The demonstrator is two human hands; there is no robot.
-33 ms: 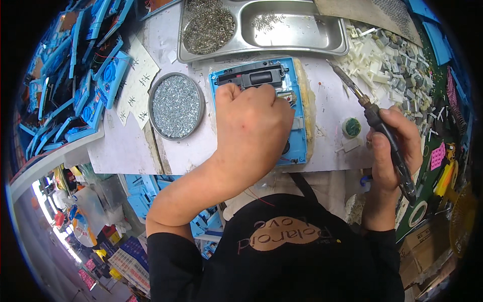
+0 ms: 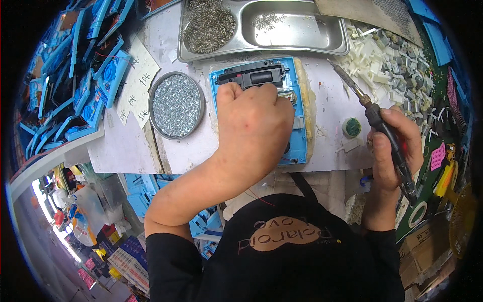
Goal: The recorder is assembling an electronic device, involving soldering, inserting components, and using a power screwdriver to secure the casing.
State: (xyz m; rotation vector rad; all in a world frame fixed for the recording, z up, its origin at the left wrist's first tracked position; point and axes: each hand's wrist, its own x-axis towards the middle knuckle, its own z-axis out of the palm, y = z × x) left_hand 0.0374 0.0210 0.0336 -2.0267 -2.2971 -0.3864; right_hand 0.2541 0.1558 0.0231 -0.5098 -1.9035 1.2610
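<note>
A blue plastic housing lies on the white work surface, with a black part fitted along its far end. Over its middle sits my left hand, closed with the fingers curled down into the housing. Whatever those fingers pinch is hidden beneath the knuckles. To the right, my right hand grips a soldering iron by its black handle. The iron's metal tip points up and left, apart from the housing. Just left of that hand stands a small white pot with green contents.
A round grey dish of small metal pieces stands left of the housing. Beyond it is a steel tray with small springs. White and grey plastic parts are heaped at the far right. Blue housings pile up at the left.
</note>
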